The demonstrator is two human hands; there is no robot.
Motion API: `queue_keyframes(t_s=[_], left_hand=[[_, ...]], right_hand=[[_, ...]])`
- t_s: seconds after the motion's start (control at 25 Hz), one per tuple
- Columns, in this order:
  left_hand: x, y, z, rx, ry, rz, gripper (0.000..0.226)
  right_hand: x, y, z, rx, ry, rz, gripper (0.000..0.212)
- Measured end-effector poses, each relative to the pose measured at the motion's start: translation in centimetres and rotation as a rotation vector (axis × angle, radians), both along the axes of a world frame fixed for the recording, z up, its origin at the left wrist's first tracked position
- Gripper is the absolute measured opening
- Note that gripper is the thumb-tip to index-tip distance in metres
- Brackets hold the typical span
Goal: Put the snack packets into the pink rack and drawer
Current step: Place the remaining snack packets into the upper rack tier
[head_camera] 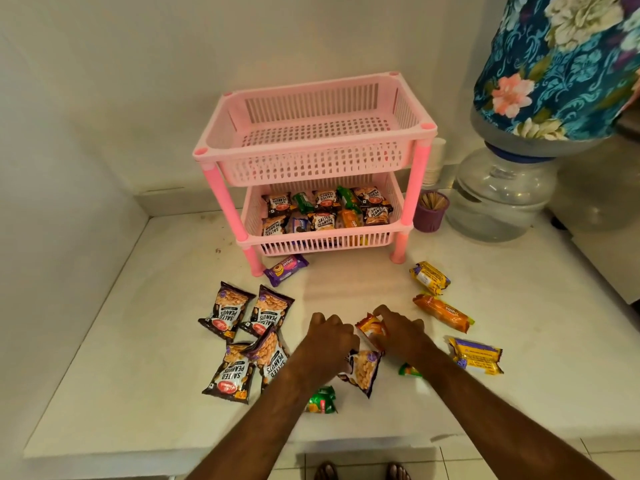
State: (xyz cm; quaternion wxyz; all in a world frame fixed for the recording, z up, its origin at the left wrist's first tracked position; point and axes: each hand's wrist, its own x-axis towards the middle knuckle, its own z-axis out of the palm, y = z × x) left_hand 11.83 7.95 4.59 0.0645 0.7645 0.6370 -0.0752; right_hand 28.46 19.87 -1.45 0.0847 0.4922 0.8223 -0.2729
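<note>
A pink two-tier rack [313,147] stands at the back of the white counter. Its top basket is bare; the lower basket [322,242] holds several peanut and biscuit packets. Loose packets lie in front: salted peanut packets [230,310] on the left, a purple biscuit packet [285,270] by the rack's leg, yellow and orange biscuit packets [443,313] on the right. My right hand [401,329] grips an orange-red packet [371,327]. My left hand [330,336] is curled over a peanut packet [362,370]; whether it grips it is unclear. Green packets [322,400] lie under my forearms.
A water dispenser jar [498,199] with a floral-covered bottle [561,64] stands at the right. A purple cup of toothpicks [431,211] sits beside the rack. The wall closes the left side and back. The counter's front edge [138,448] is near me.
</note>
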Motion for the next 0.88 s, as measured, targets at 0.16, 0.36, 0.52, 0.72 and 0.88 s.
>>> queue_keyframes(t_s=[0.16, 0.36, 0.52, 0.72, 0.88], left_hand=[[-3.5, -0.5, 3.4, 0.076, -0.028, 0.122, 0.037], [-7.6, -1.3, 8.2, 0.265, -0.33, 0.395, 0.038], [-10.2, -1.0, 13.0, 0.484, -0.783, 0.641, 0.034], [-13.7, 2.0, 19.8, 0.704, -0.972, 0.685, 0.038], [-16.9, 5.9, 24.4, 0.836, -0.903, 0.708, 0.038]], right_hand=[[-1.0, -0.2, 0.3, 0.009, -0.065, 0.014, 0.062], [-2.1, -1.2, 1.6, 0.014, 0.127, -0.031, 0.064], [-4.1, -0.3, 7.7, 0.038, 0.425, -0.072, 0.059], [-7.0, 2.0, 18.7, 0.194, 0.719, 0.038, 0.054], [-9.7, 4.1, 26.2, 0.286, 0.873, 0.102, 0.05]])
